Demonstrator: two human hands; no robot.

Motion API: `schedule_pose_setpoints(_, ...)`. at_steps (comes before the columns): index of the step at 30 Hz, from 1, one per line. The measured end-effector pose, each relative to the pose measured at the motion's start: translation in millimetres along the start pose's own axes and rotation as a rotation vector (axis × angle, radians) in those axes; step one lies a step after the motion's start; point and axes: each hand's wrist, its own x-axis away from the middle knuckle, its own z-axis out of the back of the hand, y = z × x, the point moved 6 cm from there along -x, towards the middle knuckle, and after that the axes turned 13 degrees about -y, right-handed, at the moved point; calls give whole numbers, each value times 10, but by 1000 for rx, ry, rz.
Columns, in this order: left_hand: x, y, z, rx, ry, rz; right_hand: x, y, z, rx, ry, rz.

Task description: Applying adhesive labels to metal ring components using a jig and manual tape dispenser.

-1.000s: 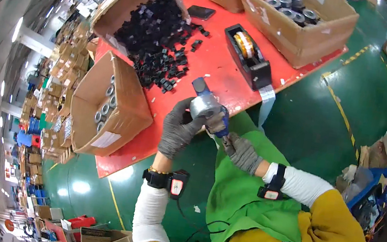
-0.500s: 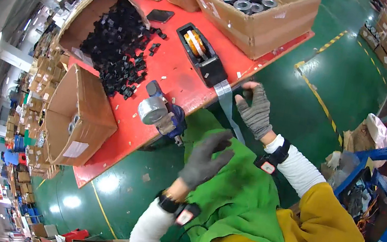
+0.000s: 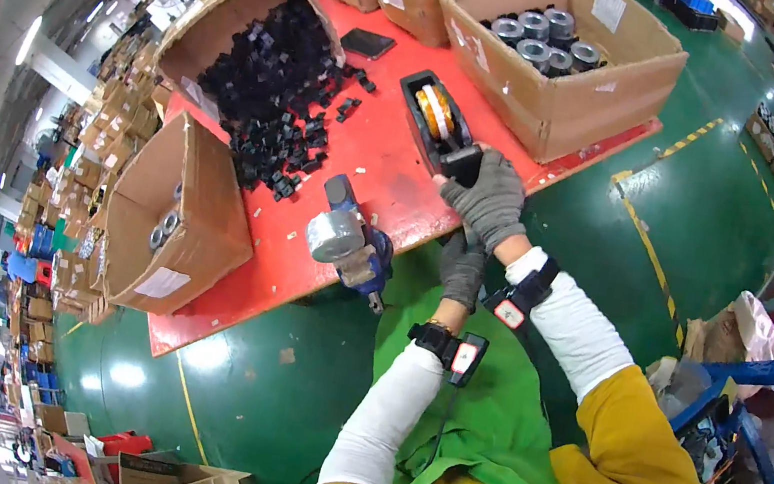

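Black tape dispenser (image 3: 439,152) looks stiff and weighty, best held by its sides. Right hand (image 3: 491,201) at its front, left hand (image 3: 462,268) below; cannot tell whether either grips.

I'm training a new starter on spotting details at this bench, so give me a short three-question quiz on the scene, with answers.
1. Short answer: which hand is at the tape dispenser?
2. True or false: black parts spill from a box onto the table.
3. Multiple choice: what colour is the apron? a) red b) white c) green

Key:
1. The right hand.
2. True.
3. c
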Motion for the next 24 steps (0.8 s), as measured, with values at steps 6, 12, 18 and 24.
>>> schedule_pose_setpoints(6,235,188,-86,265,-246,224,-59,-15,142,-8,-118,-67)
schedule_pose_setpoints(12,358,229,-116,428,-230,172,-55,281,223,-103,-134,166)
schedule_pose_setpoints(18,339,562,54,469,-283,138,558,254,570,-52,-99,436)
schedule_pose_setpoints(24,278,580,52,514,-287,112,711,182,371,185,-172,457)
